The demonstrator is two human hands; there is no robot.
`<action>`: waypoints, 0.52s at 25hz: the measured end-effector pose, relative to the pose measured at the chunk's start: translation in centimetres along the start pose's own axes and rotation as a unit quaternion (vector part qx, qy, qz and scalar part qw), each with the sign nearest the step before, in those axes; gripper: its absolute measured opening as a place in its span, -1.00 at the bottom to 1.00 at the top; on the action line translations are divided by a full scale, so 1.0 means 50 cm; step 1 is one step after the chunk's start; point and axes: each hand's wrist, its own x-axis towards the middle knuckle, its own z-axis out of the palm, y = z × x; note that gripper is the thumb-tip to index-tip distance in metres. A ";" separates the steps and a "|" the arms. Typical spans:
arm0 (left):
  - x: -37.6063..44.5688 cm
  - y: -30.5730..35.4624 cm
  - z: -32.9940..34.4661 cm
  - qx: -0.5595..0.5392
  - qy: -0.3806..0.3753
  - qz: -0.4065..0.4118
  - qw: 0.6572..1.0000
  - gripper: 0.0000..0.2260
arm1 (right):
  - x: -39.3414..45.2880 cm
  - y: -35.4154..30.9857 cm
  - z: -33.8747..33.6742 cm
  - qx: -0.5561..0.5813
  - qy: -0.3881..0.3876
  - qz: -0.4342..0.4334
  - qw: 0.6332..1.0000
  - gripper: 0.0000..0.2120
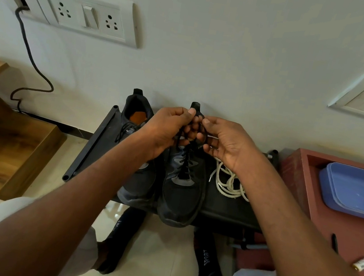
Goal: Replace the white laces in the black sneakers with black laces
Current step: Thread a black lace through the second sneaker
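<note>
Both forearms reached forward; the left hand [165, 128] and right hand [228, 143] pinched the black lace [187, 160] above the right sneaker [182, 186] on a dark rack [93, 144]. Ropy white laces [229, 182] lay coiled beside it.

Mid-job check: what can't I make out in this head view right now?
- Knot state of the black lace: hidden behind left hand and right hand.
- Left sneaker lacing: partly covered by the left forearm.
- White laces: partly behind the right wrist.
- Battery label: too small.
</note>
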 end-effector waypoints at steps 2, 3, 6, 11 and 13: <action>0.000 0.001 -0.007 0.028 -0.021 0.009 0.999 -0.76 | -0.001 0.002 0.003 -0.022 0.016 -0.010 1.000 -0.85; 0.000 0.002 -0.009 0.045 -0.031 0.014 0.998 -0.77 | -0.002 0.004 0.005 -0.029 0.023 -0.013 0.999 -0.85; -0.004 0.009 -0.009 0.094 -0.052 0.033 0.994 -0.81 | -0.002 0.007 0.010 -0.038 0.026 -0.024 0.999 -0.79; -0.014 0.022 -0.010 0.174 -0.098 0.060 0.978 -0.93 | 0.003 0.011 0.016 -0.086 0.008 -0.061 0.994 -0.65; -0.014 0.021 -0.009 0.187 -0.087 0.043 0.978 -0.85 | 0.004 0.015 0.021 -0.127 0.007 -0.069 0.990 -0.70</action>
